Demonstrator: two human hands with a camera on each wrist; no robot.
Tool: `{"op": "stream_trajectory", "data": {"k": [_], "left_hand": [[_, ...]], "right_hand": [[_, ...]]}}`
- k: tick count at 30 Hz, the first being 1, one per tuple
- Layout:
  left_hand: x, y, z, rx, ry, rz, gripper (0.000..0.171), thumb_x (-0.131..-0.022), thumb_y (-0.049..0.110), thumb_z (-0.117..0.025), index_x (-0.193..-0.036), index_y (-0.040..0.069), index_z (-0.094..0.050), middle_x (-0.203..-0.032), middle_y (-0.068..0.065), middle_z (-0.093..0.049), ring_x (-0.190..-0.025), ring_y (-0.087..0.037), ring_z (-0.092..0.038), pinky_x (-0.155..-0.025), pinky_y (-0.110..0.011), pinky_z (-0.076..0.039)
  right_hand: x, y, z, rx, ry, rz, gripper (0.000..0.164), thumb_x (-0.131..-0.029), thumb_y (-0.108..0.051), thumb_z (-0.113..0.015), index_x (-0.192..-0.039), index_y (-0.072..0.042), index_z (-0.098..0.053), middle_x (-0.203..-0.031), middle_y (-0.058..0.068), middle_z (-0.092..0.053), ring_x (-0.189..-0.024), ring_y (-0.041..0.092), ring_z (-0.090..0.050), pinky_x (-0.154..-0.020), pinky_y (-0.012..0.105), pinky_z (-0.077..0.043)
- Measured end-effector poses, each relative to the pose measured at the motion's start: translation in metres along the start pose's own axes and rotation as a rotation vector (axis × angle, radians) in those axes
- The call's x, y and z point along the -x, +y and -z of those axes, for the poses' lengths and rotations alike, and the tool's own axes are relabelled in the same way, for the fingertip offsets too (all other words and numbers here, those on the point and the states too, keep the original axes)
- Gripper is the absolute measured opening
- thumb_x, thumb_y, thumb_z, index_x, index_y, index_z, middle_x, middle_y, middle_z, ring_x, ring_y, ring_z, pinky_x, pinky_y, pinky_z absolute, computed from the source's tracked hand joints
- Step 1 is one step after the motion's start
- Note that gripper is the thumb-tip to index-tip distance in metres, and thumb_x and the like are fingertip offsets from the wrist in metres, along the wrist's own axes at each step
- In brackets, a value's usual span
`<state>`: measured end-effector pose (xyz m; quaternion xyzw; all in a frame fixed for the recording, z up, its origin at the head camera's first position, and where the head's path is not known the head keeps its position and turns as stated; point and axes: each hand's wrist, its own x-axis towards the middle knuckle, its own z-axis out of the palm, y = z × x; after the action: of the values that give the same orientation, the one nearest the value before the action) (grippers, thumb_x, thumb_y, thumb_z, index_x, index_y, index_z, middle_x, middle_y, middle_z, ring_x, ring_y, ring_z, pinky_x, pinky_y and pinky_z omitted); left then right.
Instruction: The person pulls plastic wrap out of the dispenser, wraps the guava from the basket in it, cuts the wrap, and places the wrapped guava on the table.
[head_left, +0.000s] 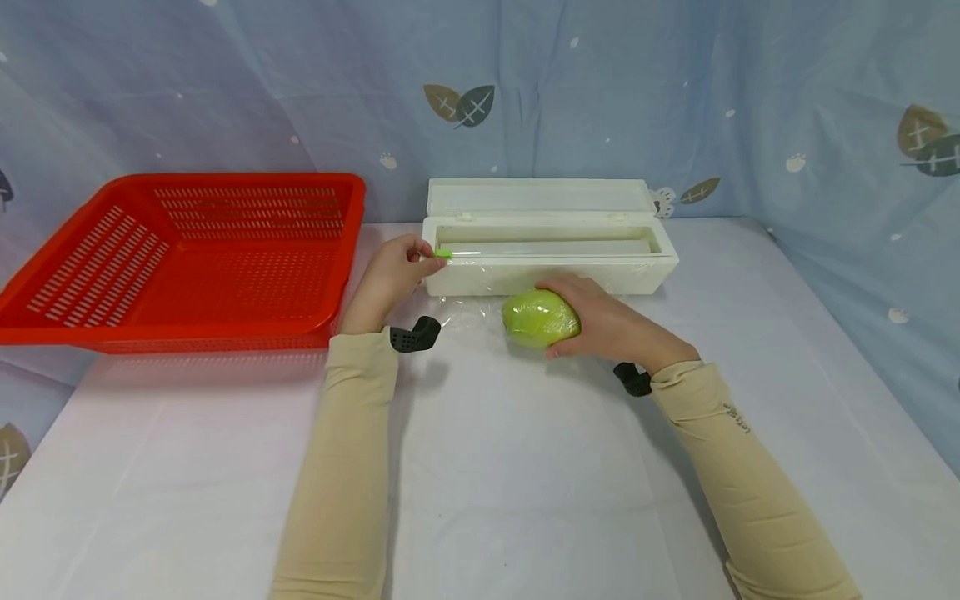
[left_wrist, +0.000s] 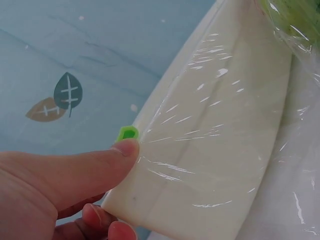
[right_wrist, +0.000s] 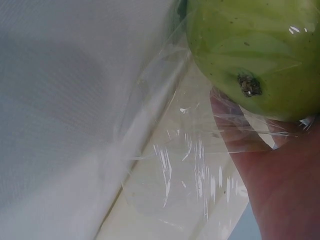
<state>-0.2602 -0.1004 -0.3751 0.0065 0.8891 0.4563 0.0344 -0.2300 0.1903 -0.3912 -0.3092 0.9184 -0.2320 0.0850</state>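
A white cling film dispenser box (head_left: 551,279) stands at the back of the table with its lid (head_left: 536,196) raised. At its left end my left hand (head_left: 393,271) pinches a small bright green slide cutter (left_wrist: 128,133) between thumb and fingers. Clear cling film (left_wrist: 200,130) hangs over the box front and runs to a smooth green fruit (head_left: 538,318). My right hand (head_left: 600,323) grips this fruit from the right, just in front of the box. Film lies tight over the fruit, and its dark stem scar (right_wrist: 249,85) shows in the right wrist view.
A red slotted plastic basket (head_left: 225,287) sits on the left, close to my left forearm. The table has a white cloth (head_left: 525,483). Behind it hangs a blue curtain (head_left: 600,92) with leaf prints.
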Motion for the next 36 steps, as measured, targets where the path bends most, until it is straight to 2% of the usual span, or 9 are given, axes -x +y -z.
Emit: {"op": "stream_trajectory", "data": {"k": [5, 14, 21, 26, 28, 33, 36], "left_hand": [[-0.0002, -0.0013, -0.0002, 0.021, 0.003, 0.012, 0.024, -0.085, 0.024, -0.061, -0.102, 0.009, -0.052, -0.088, -0.008, -0.043, -0.078, -0.022, -0.045, -0.063, -0.029, -0.038], [-0.0011, -0.0005, -0.0011, 0.026, 0.012, 0.016, 0.019, -0.085, 0.023, -0.060, -0.101, 0.012, -0.058, -0.091, -0.008, -0.046, -0.083, -0.022, -0.043, -0.066, -0.030, -0.039], [-0.0016, 0.0016, -0.0019, -0.046, 0.017, -0.046, 0.016, -0.086, 0.020, -0.057, -0.100, 0.013, -0.062, -0.088, -0.008, -0.047, -0.082, -0.022, -0.041, -0.065, -0.031, -0.033], [-0.0006, 0.0034, -0.0016, -0.079, 0.020, -0.063, 0.015, -0.086, 0.020, -0.058, -0.098, 0.012, -0.061, -0.084, -0.008, -0.047, -0.079, -0.022, -0.041, -0.064, -0.031, -0.033], [0.0001, 0.0037, -0.0012, -0.087, 0.030, -0.090, 0.015, -0.085, 0.019, -0.059, -0.097, 0.010, -0.061, -0.083, -0.009, -0.048, -0.077, -0.023, -0.042, -0.063, -0.032, -0.033], [0.0014, 0.0047, 0.0002, -0.119, 0.066, -0.195, 0.018, -0.083, 0.017, -0.061, -0.099, 0.008, -0.062, -0.092, -0.007, -0.051, -0.083, -0.022, -0.046, -0.070, -0.032, -0.038], [0.0024, 0.0065, 0.0007, -0.146, 0.069, -0.220, 0.019, -0.083, 0.019, -0.061, -0.100, 0.011, -0.064, -0.099, -0.004, -0.052, -0.088, -0.020, -0.046, -0.072, -0.032, -0.041]], "right_hand": [[-0.0001, 0.0006, 0.0001, -0.003, 0.002, 0.009, 0.092, -0.062, -0.039, -0.080, -0.136, -0.018, -0.030, -0.137, 0.000, -0.029, -0.121, 0.021, -0.027, -0.095, 0.044, -0.029], [-0.0006, 0.0019, -0.0002, -0.004, 0.009, 0.028, 0.091, -0.061, -0.039, -0.080, -0.135, -0.018, -0.031, -0.137, -0.001, -0.029, -0.121, 0.020, -0.027, -0.096, 0.043, -0.028], [0.0000, 0.0001, -0.0006, -0.008, 0.007, 0.014, 0.091, -0.062, -0.038, -0.080, -0.136, -0.018, -0.030, -0.136, 0.001, -0.030, -0.121, 0.021, -0.028, -0.095, 0.044, -0.029], [0.0005, 0.0007, -0.0010, -0.020, -0.001, 0.003, 0.091, -0.063, -0.037, -0.080, -0.136, -0.018, -0.030, -0.136, 0.000, -0.029, -0.120, 0.020, -0.028, -0.095, 0.044, -0.029], [0.0004, 0.0010, -0.0014, -0.023, -0.004, 0.000, 0.091, -0.063, -0.037, -0.080, -0.136, -0.019, -0.029, -0.136, 0.000, -0.029, -0.120, 0.020, -0.028, -0.095, 0.044, -0.029], [0.0002, 0.0007, -0.0007, -0.024, 0.003, 0.012, 0.090, -0.062, -0.037, -0.080, -0.135, -0.019, -0.030, -0.135, -0.001, -0.030, -0.119, 0.019, -0.028, -0.095, 0.043, -0.029], [0.0004, 0.0007, -0.0001, -0.021, 0.006, 0.016, 0.090, -0.062, -0.037, -0.080, -0.135, -0.018, -0.031, -0.135, -0.001, -0.030, -0.120, 0.019, -0.028, -0.095, 0.043, -0.029]]}}
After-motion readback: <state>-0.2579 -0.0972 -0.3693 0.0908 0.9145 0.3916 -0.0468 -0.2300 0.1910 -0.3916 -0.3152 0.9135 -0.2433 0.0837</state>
